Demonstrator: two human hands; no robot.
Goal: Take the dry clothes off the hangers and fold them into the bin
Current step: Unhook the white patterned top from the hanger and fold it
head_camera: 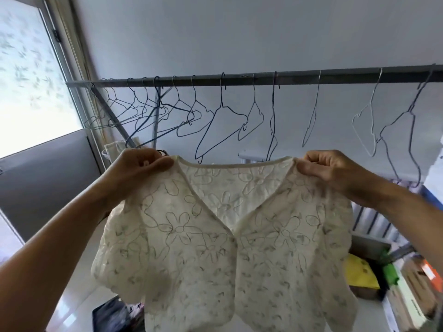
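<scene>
While it hung free of any hanger, the cream embroidered top (pixel 223 236) was held spread below the middle of the rail (pixel 239 79), the left hand (pixel 141 164) pinching one shoulder and the right hand (pixel 328 168) the other, fingers (pixel 311 157) curled tight on the cloth. Bare wire hangers (pixel 223 125) hung along the rail behind. The thin fabric could snag on a hanger hook, or slip from one pinch and crumple. Its hem ran out of frame, and whether the dark shape (pixel 115 315) at the lower edge was the bin could not be told.
</scene>
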